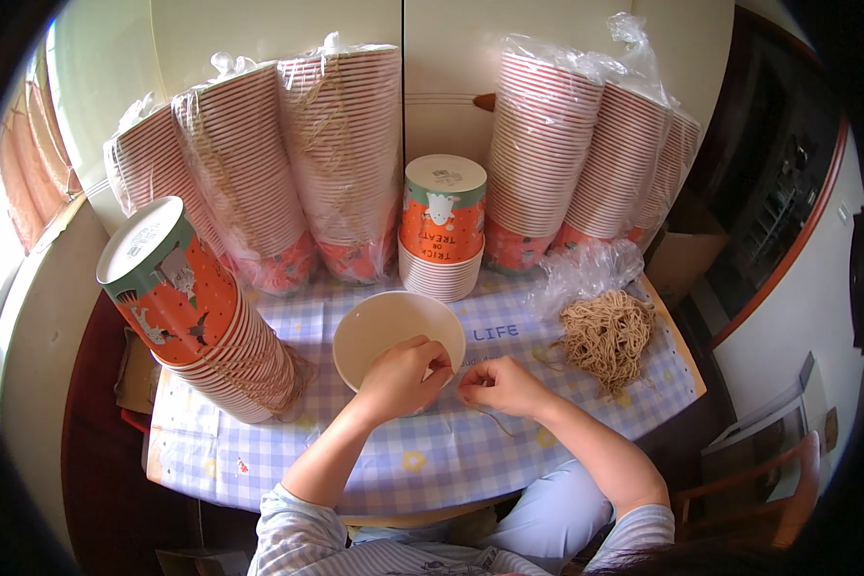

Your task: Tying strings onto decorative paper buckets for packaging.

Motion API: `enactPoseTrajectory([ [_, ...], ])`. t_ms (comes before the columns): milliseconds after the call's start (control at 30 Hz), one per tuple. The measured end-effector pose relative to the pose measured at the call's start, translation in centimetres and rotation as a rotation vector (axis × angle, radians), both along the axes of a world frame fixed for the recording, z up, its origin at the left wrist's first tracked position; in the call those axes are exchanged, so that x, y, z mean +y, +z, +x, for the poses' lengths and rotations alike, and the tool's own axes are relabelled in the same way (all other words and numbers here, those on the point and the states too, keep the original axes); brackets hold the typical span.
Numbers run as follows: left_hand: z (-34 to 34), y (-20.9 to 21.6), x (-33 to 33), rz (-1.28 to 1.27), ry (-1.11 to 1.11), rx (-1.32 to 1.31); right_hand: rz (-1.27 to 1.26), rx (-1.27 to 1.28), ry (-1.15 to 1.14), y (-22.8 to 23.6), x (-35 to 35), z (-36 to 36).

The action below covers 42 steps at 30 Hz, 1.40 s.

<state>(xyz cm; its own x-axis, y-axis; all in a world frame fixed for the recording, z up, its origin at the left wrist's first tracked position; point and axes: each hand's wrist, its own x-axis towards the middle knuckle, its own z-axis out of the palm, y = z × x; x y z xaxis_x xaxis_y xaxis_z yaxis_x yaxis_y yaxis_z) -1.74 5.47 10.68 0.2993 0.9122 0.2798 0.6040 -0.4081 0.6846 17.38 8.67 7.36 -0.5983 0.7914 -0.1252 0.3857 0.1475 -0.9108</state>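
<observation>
Open white paper tub point(374, 326) sits mouth-up approx. mid-table, nr the person; clock dirs below are from it, 12 = far side. L hand point(405, 376) is over its rim at abt 5 o'clock, fingers curled in, thumb by index; can't tell if it's pinching anything. R hand point(504, 387) is just beside at 4, apart from L, thumb + index pressed tog. on a short beige cord strand point(496, 422), whose loose end trails down twd 5. Heap of beige cord point(607, 336) lies at 3, w/ crumpled clear plastic point(590, 274) touching it at 2. At 12–1, nr the tub, is a short upside-down tub stack point(442, 230), top one orange w/ green band. At 9, a taller upside-down stack point(202, 307), same pattern, leans in the view, cord strands point(259, 376) round its lower pt. Bagged tub stacks point(341, 154) stand at 10–11; more bagged stacks point(547, 144) at 1–2. All on a blue/white checked tablecloth point(355, 480). Further out: pale cabinet doors point(451, 58) at 12, pinkish curtain point(43, 154) at 10, wooden chair point(802, 490) at 4.
</observation>
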Motion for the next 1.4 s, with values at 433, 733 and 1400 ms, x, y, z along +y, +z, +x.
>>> enactPoseTrajectory([
  [433,-0.1,-0.2,0.1,0.032,-0.024,0.007,0.045,-0.132,0.063,0.4,0.1,0.0],
  [733,-0.3,-0.3,-0.6,0.186,-0.004,0.194,0.052,-0.206,0.097,0.3,0.1,0.0],
  [1400,-1.1,0.0,-1.7,0.505,0.176,0.25,-0.294,-0.143,0.306,-2.6,-1.1,-1.5],
])
